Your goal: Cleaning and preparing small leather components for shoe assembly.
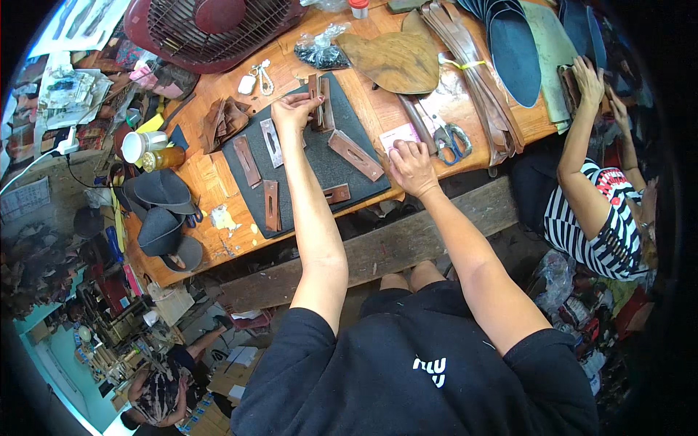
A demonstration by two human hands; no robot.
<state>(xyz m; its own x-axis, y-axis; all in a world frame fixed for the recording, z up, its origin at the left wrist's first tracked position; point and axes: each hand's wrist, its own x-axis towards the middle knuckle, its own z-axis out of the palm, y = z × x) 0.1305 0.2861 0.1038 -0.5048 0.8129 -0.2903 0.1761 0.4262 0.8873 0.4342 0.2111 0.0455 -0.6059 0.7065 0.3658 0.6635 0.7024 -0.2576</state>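
My left hand is over the dark mat, its fingers pinched at the edge of brown slotted leather strips that stand close together. More slotted strips lie apart around it: one long strip to the right, others to the left, and a pale one beside my wrist. At the table's front edge, my right hand rests with curled fingers on a pinkish paper; what lies under the fingers is hidden. Scissors with dark blue handles lie just right of it.
A wooden board, long leather strips and dark blue sole-shaped pieces lie at the back right. On the left stand a fan, a jar and dark slippers. A co-worker sits at right.
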